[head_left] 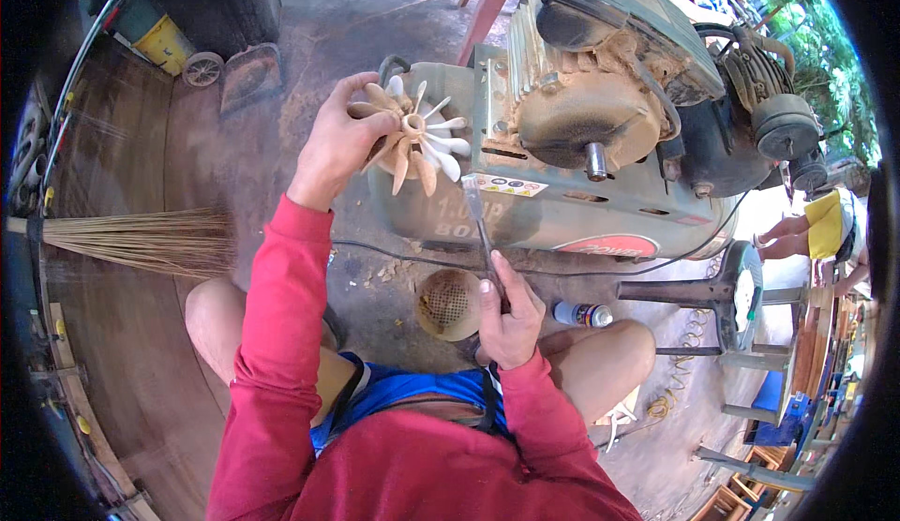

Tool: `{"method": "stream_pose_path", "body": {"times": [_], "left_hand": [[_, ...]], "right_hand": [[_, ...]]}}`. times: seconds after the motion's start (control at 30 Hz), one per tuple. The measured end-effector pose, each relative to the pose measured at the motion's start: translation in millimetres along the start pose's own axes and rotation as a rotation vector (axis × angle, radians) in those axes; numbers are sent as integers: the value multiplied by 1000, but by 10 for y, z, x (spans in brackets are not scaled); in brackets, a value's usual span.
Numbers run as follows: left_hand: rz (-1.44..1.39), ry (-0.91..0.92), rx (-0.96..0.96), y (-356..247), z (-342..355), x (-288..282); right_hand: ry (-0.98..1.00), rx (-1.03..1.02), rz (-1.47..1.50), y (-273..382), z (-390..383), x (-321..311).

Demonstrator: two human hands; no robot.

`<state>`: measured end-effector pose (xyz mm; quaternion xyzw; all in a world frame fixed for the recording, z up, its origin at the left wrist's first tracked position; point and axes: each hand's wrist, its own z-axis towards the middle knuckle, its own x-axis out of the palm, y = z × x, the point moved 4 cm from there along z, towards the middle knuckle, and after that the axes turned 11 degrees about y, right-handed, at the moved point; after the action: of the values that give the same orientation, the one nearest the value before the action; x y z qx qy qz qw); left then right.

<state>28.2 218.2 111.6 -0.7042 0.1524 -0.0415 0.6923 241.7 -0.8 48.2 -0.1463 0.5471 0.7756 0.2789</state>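
My left hand point(347, 137) is closed on a cooling fan point(412, 127), held up in front of an air compressor tank point(562, 216). Several of its blades are white, while those towards my fingers are coated in brown dust. In my right hand point(511, 315) is a slim tool like a paintbrush point(480, 226), with a dark handle and a flat greyish end. That end points up, just below and right of the fan's white blades. A dusty motor point(591, 118) with a bare metal shaft point(596, 161) sits on top of the tank.
Between my legs stands a perforated round basket point(448, 305), with a can point(583, 314) to its right. A black cable point(562, 274) crosses the floor before the tank. At right is a stool point(741, 296); at left, a stick broom point(141, 240). Another person point(825, 226) is at far right.
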Motion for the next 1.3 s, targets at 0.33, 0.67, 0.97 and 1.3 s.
{"method": "stream_pose_path", "body": {"times": [0.33,0.67,0.97,1.3], "left_hand": [[-272,138,-147,32,-96,-242],[-91,164,-166,4,-15,-232],[-209,274,-199,49,6,-282],[-377,225,-254,132,4,-331]], "right_hand": [[77,51,-30,15,193,-61],[-15,11,-63,-88,236,-24],[4,-122,-63,-157,95,-21],[21,-72,-1,-96,315,45]]}}
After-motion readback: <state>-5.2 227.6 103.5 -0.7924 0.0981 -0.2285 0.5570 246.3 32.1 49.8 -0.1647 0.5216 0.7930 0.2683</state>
